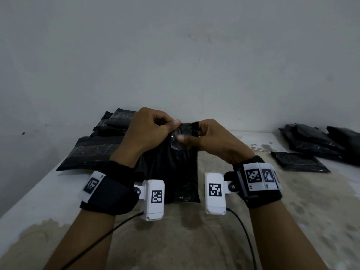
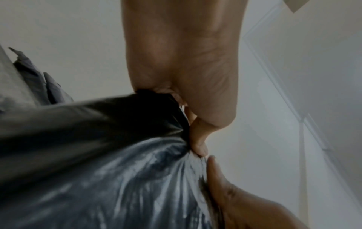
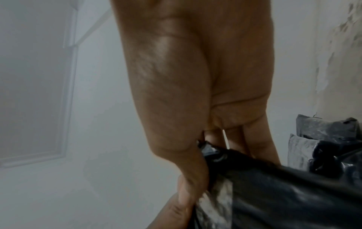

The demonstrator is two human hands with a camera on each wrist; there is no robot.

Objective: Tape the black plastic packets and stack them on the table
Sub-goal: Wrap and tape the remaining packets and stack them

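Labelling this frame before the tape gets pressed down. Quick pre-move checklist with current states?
1. Left hand grip on the packet top edge: ok, fingers pinch it.
2. Right hand grip on the same edge: ok, thumb on the front.
3. Packet supported: ok, upright with its lower edge at the table.
4. Tape on the fold: cannot tell, only a shiny patch under the right thumb.
5. Left pile is apart from the hands: ok.
6. Right pile is apart from the hands: ok.
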